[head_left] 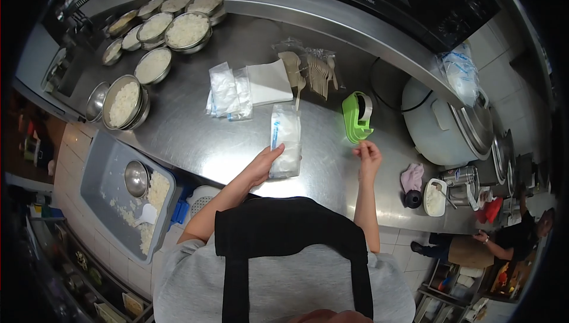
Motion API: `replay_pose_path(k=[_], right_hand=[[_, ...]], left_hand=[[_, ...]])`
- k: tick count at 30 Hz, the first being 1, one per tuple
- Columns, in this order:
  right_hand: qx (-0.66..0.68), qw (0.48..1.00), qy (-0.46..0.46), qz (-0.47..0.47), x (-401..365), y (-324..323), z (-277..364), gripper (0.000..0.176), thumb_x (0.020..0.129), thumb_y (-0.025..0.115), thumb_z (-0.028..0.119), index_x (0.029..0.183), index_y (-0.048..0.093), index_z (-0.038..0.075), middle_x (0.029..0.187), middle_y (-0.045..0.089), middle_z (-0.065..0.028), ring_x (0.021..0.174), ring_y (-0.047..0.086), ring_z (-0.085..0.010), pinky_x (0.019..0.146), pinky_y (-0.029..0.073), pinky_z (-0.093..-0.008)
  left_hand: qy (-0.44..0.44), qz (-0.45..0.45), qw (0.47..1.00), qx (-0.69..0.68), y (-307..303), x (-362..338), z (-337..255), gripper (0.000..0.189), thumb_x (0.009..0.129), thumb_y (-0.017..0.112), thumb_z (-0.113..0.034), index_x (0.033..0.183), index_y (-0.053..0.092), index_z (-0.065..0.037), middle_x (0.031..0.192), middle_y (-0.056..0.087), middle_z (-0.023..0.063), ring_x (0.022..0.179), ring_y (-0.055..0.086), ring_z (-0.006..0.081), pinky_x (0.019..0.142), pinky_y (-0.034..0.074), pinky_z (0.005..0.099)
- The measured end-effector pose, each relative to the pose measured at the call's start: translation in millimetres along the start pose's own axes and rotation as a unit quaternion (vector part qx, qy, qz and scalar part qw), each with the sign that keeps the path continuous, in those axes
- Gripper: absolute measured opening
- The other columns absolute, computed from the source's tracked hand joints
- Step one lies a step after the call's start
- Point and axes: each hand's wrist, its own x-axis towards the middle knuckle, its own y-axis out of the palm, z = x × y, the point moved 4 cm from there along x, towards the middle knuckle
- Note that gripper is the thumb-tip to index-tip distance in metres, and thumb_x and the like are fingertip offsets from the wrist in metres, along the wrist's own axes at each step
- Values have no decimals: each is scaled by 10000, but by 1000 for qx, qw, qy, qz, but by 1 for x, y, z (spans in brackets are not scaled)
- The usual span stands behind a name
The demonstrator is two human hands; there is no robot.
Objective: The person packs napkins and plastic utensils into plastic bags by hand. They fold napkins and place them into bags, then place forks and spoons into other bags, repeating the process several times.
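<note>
My left hand [265, 166] grips a folded clear plastic packet [286, 139] with blue print and something white inside, just above the steel counter. My right hand [368, 152] is closed in a pinch at the front end of a green tape dispenser [357, 118]; whatever its fingertips hold is too small to make out. Just beyond the packet lies a wooden spoon [300, 89], beside a bag of wooden cutlery [321, 74]. Left of these are a stack of white napkins [269, 83] and more folded plastic packets [228, 90].
Several metal bowls of rice [188, 29] stand at the counter's left end. A grey tub [98, 184] with rice, a bowl and a white scoop is below left. A large pot [427, 127] and a white container [435, 197] stand right. Another person [504, 246] is at the far right.
</note>
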Motion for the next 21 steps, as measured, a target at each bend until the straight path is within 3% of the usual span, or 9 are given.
replay_pose_path(k=[3, 6, 8, 13, 15, 17, 20, 21], right_hand=[[-48, 981, -22, 187, -38, 67, 46, 270, 851, 529, 13, 1117, 572, 2, 725, 556, -16, 640, 543, -87, 599, 468, -218], [-9, 967, 3, 253, -61, 119, 80, 412, 822, 567, 33, 1230, 509, 36, 675, 562, -20, 600, 520, -90, 581, 442, -222], [-123, 942, -85, 302, -67, 143, 90, 593, 797, 579, 33, 1348, 360, 58, 650, 549, -61, 584, 517, -118, 574, 443, -253], [-227, 914, -137, 308, -70, 165, 85, 681, 780, 606, 80, 1370, 268, 39, 651, 567, -107, 586, 571, -225, 575, 456, -320], [-259, 905, -142, 306, -72, 168, 80, 693, 780, 615, 109, 1368, 256, 35, 655, 579, -116, 592, 586, -262, 575, 460, -334], [-399, 864, -122, 283, -74, 167, 75, 695, 785, 629, 180, 1351, 259, 18, 659, 597, -118, 604, 601, -294, 580, 464, -349], [-387, 877, -61, 278, -73, 156, 59, 697, 796, 626, 226, 1346, 261, 4, 666, 592, -119, 604, 597, -279, 580, 465, -347], [-387, 877, -62, 278, -73, 148, 52, 697, 796, 626, 226, 1346, 261, 4, 666, 592, -119, 604, 597, -279, 580, 465, -347]], left_hand=[[-3, 12, 1000, 13, -3, 6, 8, 502, 962, 327, -347, 1301, 310, 22, 1176, 519, 188, 1087, 536, 268, 900, 464, 397], [-5, -12, 1000, 16, 1, 5, 10, 517, 961, 328, -369, 1296, 322, 26, 1187, 510, 176, 1083, 534, 247, 904, 457, 375], [-1, -19, 1000, 9, 3, 2, 8, 521, 961, 327, -378, 1290, 330, 27, 1187, 508, 169, 1081, 532, 235, 906, 452, 367], [29, -59, 998, -17, -3, -5, 10, 529, 960, 328, -396, 1257, 369, 39, 1162, 519, 148, 1059, 531, 199, 897, 444, 335], [23, -43, 998, 45, -8, -4, 15, 532, 957, 343, -395, 1234, 388, 57, 1147, 527, 143, 1037, 533, 189, 870, 447, 320], [16, -62, 996, 57, -14, -6, 19, 534, 955, 349, -398, 1221, 401, 62, 1134, 534, 141, 1022, 539, 187, 857, 449, 313], [18, -75, 995, 62, -34, -1, 18, 504, 939, 411, -379, 1163, 458, 69, 1053, 578, 134, 965, 563, 182, 830, 458, 308], [42, -132, 987, 78, -48, 1, 8, 460, 930, 445, -343, 1142, 479, 64, 1020, 593, 128, 930, 575, 180, 815, 464, 309]])
